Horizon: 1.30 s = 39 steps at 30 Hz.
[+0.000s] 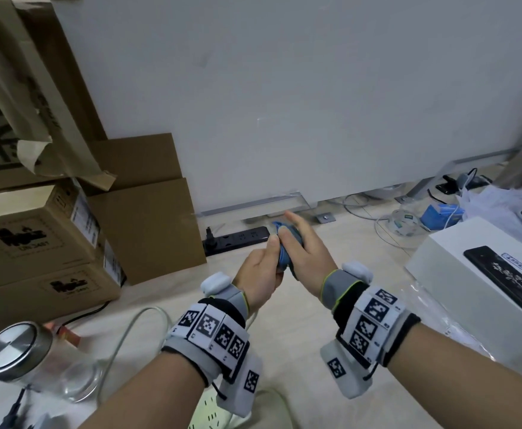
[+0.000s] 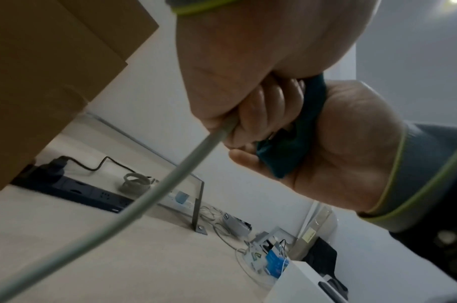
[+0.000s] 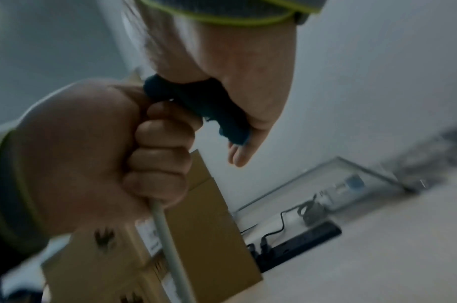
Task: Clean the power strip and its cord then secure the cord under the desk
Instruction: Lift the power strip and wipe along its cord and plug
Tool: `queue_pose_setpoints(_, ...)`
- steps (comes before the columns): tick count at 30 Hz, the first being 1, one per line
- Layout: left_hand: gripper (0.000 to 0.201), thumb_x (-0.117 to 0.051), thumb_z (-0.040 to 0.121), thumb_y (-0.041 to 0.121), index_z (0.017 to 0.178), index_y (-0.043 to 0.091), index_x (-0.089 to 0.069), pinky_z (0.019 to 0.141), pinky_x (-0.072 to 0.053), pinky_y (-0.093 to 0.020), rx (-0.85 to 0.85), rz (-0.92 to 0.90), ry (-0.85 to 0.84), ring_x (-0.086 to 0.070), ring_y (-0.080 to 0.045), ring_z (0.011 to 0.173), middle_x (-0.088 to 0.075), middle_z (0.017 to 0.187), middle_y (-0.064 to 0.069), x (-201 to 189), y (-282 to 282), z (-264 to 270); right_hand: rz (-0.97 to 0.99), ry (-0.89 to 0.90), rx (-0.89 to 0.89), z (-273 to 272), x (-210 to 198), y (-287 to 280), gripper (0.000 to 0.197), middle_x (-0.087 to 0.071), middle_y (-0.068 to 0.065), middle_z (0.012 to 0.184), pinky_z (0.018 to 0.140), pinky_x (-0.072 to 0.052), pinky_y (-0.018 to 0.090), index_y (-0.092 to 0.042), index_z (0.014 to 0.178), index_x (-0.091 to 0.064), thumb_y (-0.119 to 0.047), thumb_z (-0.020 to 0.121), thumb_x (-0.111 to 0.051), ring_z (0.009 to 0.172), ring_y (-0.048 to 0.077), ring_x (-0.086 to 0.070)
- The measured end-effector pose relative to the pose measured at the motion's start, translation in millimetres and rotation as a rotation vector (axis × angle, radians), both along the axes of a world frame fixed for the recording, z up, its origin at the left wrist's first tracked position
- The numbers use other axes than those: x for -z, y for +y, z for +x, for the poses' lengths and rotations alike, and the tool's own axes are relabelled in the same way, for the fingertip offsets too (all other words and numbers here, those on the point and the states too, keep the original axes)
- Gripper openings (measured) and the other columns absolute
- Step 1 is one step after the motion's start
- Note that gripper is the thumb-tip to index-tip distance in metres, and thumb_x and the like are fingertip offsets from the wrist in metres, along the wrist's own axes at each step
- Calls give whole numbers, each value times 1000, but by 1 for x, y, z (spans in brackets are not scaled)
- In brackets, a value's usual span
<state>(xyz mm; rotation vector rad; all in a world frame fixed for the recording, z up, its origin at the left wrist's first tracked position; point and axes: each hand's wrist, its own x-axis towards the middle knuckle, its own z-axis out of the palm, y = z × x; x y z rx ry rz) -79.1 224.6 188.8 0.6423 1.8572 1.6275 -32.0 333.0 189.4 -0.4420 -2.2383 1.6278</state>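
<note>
My hands meet over the floor in the head view. My left hand [image 1: 261, 270] grips the grey-white cord [image 1: 120, 342] in a fist, its curled fingers [image 2: 263, 114] plain in the left wrist view. My right hand [image 1: 306, 252] holds a blue cloth [image 1: 284, 258] against the cord just beyond the left fist [image 3: 92, 153], index finger stretched out. The cord [image 3: 167, 242] loops down toward a white power strip [image 1: 207, 413] at the bottom edge, partly hidden by my left wrist. A black power strip [image 1: 238, 239] lies on the floor behind my hands.
Stacked cardboard boxes [image 1: 52, 243] crowd the left. A white desk panel [image 1: 315, 103] with a metal foot [image 1: 284, 199] stands ahead. On the right sit a white box [image 1: 439, 274] and a clutter of cables and bags [image 1: 439, 212]. A glass jar [image 1: 15, 348] stands at near left.
</note>
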Motion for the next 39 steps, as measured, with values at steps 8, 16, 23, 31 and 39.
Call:
queue_pose_setpoints(8,67,-16,99,42,41,26,-45,48,-27,-16,-41,11,444,-43,-1,41,-46,39,6,8,-7,-5,-252,-124,83,-21,-7,-5,41,-41,6,48,42,-28,24,-15,58,-50,-28,97,-49,41,19,-34)
queue_pose_setpoints(16,61,-23,87,68,54,20,-37,55,-22,-34,-89,-26,393,-25,-15,49,-29,52,6,14,-9,-20,-850,-32,353,-39,-17,25,48,-64,12,86,71,-53,39,-9,104,-55,-54,96,-40,72,26,-62)
queue_pose_setpoints(23,47,-35,99,43,59,18,-34,57,-27,-34,-79,-197,423,-35,-18,55,-37,56,3,9,-6,-22,-257,-14,162,-33,-21,7,12,-66,2,95,65,-49,26,-29,93,-58,-18,95,-52,77,11,-59)
queue_pose_setpoints(31,32,-34,96,34,76,18,-53,74,-45,-49,-64,-170,341,-49,-21,70,-54,72,-1,15,-5,-24,129,238,12,-6,-18,6,15,-69,-3,82,68,-52,25,-30,92,-64,-19,81,-63,76,9,-63)
queue_pose_setpoints(39,46,-35,87,26,126,11,-56,99,-46,-38,19,-109,339,-54,-23,114,-61,124,-8,21,-6,-27,19,219,210,-14,-15,14,22,-59,-7,101,68,-53,24,-29,104,-60,-20,86,-67,85,8,-60)
